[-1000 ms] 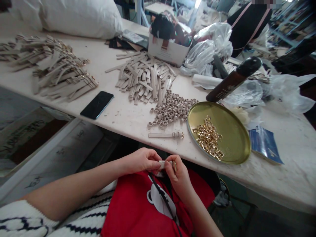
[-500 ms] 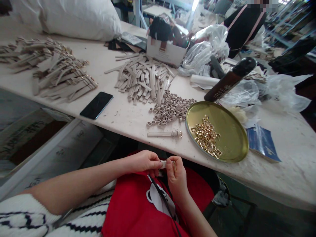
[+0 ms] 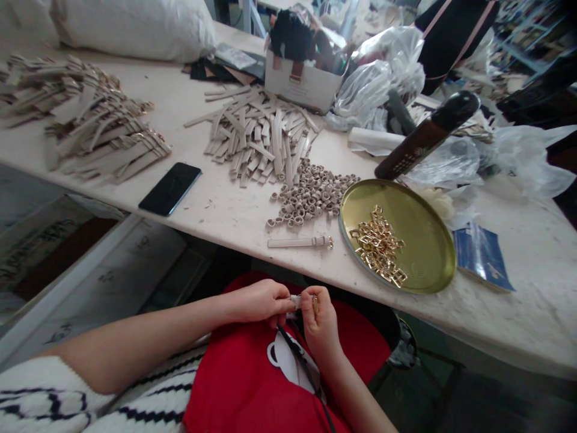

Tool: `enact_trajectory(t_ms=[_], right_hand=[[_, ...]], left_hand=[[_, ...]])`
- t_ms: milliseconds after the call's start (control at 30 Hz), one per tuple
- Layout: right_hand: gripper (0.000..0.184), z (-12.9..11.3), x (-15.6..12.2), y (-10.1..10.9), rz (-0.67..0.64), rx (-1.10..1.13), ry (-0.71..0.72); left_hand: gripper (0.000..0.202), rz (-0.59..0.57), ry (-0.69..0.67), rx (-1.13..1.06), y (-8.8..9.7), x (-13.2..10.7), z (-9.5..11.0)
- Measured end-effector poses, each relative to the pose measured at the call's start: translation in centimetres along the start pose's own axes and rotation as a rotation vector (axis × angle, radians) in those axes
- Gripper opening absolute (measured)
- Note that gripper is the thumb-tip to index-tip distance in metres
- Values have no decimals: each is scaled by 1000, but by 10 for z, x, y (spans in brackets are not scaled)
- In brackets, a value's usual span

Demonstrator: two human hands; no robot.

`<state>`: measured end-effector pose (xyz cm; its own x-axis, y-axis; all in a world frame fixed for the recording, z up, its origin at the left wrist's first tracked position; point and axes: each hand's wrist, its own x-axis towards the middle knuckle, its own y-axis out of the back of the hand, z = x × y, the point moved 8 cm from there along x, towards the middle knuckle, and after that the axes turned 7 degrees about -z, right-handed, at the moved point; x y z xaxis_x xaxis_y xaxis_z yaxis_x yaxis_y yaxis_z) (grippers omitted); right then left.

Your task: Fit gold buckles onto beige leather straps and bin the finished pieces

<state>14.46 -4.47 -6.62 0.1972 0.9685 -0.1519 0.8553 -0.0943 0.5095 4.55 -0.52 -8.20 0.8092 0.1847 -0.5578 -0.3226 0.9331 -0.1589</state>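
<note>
Over my lap, my left hand (image 3: 269,302) pinches one end of a short beige strap (image 3: 296,300). My right hand (image 3: 321,322) is closed on its other end, where a gold buckle (image 3: 315,302) shows between the fingers. Much of the strap is hidden by the fingers. Just beyond, on the table edge, lies a finished-looking beige strap with a gold buckle (image 3: 300,243). Behind it are a heap of small beige loops (image 3: 311,195) and a pile of loose beige straps (image 3: 261,138). A round gold-coloured tray (image 3: 426,258) holds gold buckles (image 3: 378,246).
A phone (image 3: 170,188) and a heap of buckled straps (image 3: 99,120) lie on the left. Behind stand a white box (image 3: 302,90), plastic bags (image 3: 374,84) and a big white sack (image 3: 135,27). A dark brown bottle-like object (image 3: 419,144) leans by the tray; a blue booklet (image 3: 483,255) lies right.
The view has shifted slightly, so the things on the table sit a little higher in the picture. Both hands keep their hold on the strap, with only a slight movement of the fingers.
</note>
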Motion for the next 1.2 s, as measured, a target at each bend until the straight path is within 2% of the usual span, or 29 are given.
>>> enact_trajectory(t_ms=[167,400,500,633,800,867,967,1100,1200], right_hand=[[17,2,-1,5,66,-133,17],[18,3,-2,5,57,8,-12],[21,8,-4,0,-6,107,-45],[23,11,-6,-7,-93,203,-62],[24,1,-6,-11,-198,311,-19],[26,-2,-6,-12,-230,349,-13],[31,1,-6,-11,-239,385,-20],[32,9,0,1,-103,285,-24],[28,4,13,9,-41,228,28]], left_hand=[[26,-24,-17,126,4,-5,8],[29,28,-9,98,5,1,-1],[29,10,4,79,3,-1,-4],[24,-83,37,131,-2,-10,-1],[33,-56,3,216,-2,-13,14],[36,-56,-29,280,-3,-11,22],[37,-23,-70,489,0,-11,35],[37,83,-82,753,12,-15,51],[35,168,-104,882,21,-11,63]])
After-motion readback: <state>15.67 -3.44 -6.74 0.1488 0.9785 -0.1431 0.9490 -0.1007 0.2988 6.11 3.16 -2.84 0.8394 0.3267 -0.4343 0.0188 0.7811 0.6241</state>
